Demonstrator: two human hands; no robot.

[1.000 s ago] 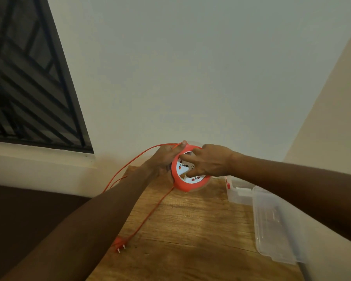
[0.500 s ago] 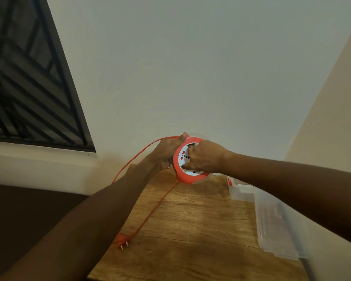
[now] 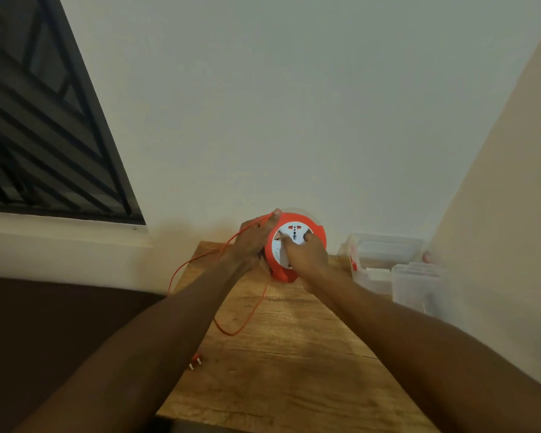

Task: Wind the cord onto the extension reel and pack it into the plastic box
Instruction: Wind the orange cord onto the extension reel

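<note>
An orange extension reel (image 3: 313, 229) with a white socket face is held upright above the far end of the wooden table (image 3: 294, 364). My left hand (image 3: 253, 242) grips the reel's left rim, with the orange cord (image 3: 247, 314) running over its fingers. My right hand (image 3: 305, 254) presses on the white face, fingers closed on it. The cord loops down over the table's left edge and back, ending in an orange plug (image 3: 196, 360) lying on the table. A clear plastic box (image 3: 384, 254) stands at the far right.
The box's clear lid (image 3: 419, 285) lies just in front of the box against the right wall. A white wall rises directly behind the table. A dark barred window (image 3: 44, 120) fills the upper left. The floor to the left of the table is dark.
My right hand has turned on the reel's face, moving from its right side to its lower part. The cord's slack has shortened and the plug has slid closer along the table.
</note>
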